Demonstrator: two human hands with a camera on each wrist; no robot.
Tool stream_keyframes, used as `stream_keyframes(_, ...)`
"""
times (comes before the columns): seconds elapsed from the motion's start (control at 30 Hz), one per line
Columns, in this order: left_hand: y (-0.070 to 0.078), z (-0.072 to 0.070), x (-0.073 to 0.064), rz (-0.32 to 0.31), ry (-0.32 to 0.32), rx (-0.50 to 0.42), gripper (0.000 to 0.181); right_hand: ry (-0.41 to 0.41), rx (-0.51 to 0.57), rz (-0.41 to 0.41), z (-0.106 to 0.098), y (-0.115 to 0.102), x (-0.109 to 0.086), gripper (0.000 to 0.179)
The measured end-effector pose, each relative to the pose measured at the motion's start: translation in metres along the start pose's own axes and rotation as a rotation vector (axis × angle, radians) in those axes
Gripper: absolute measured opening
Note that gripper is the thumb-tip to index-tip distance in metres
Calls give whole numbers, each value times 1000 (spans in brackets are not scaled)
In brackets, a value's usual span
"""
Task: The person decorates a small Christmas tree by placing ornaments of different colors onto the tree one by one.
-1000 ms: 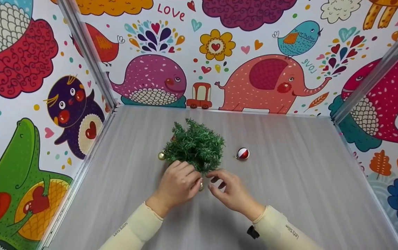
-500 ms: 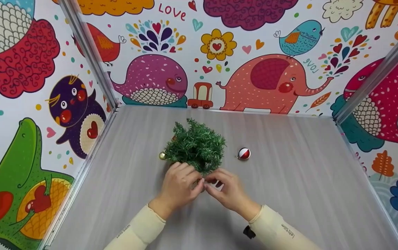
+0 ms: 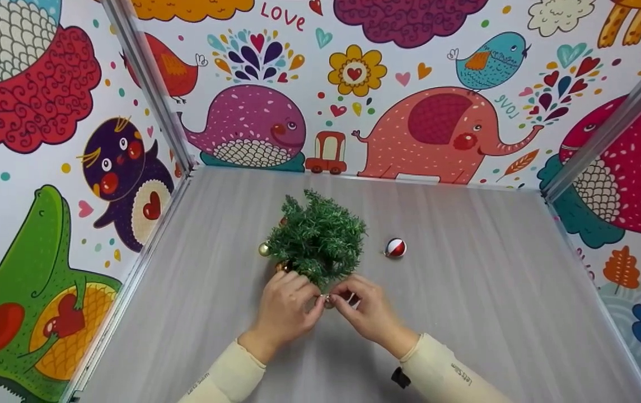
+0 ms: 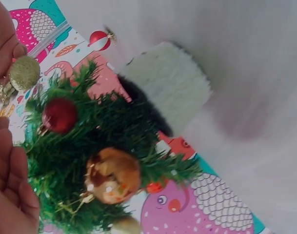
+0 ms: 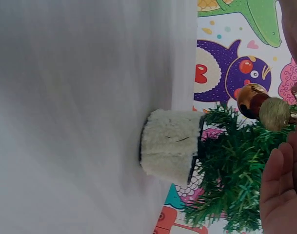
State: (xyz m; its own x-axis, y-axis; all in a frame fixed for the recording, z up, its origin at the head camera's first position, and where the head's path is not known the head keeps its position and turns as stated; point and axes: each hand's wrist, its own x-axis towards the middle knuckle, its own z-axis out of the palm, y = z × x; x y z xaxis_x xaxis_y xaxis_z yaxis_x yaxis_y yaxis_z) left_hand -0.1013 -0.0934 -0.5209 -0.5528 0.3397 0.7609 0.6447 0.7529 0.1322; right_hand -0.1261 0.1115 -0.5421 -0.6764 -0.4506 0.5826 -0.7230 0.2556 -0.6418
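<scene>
A small green artificial Christmas tree [image 3: 317, 238] stands in a white fuzzy pot [image 5: 170, 144]. At its front, my left hand [image 3: 288, 305] and right hand [image 3: 373, 309] meet fingertip to fingertip. Thumbs and fingers pinch the golden top of a glittery gold bauble [image 4: 24, 73], which hangs just below them, close to the branches. Whether its loop is round a branch is hidden by the fingers. On the tree's left side hang a dark red bauble [image 4: 60, 115], a shiny orange-gold bauble [image 4: 113, 175] and a gold bauble [image 3: 264, 248].
To the right of the tree, a red-and-white bauble [image 3: 395, 248] lies on the grey table [image 3: 466, 291]. Walls printed with cartoon animals [image 3: 438, 134] enclose the table at the back and both sides, with metal strips [image 3: 152, 89] at the corners.
The right hand's fingers have closed in from beside the bauble to meet the left fingertips at its top. The head view has shifted slightly, and the orange-gold bauble now shows beside the left hand.
</scene>
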Motion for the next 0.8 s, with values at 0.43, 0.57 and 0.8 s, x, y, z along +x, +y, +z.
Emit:
stream_keyframes(0.43, 4, 12, -21, -81, 108, 123, 10, -31, -75, 71, 10, 11, -3, 3)
stream_keyframes(0.57, 5, 14, -22, -108, 144, 145, 9, 11, -101, 39, 13, 14, -1, 8)
stream_keyframes(0.8, 5, 17, -20, -146, 153, 183, 7, 65, -123, 11, 16, 15, 2, 7)
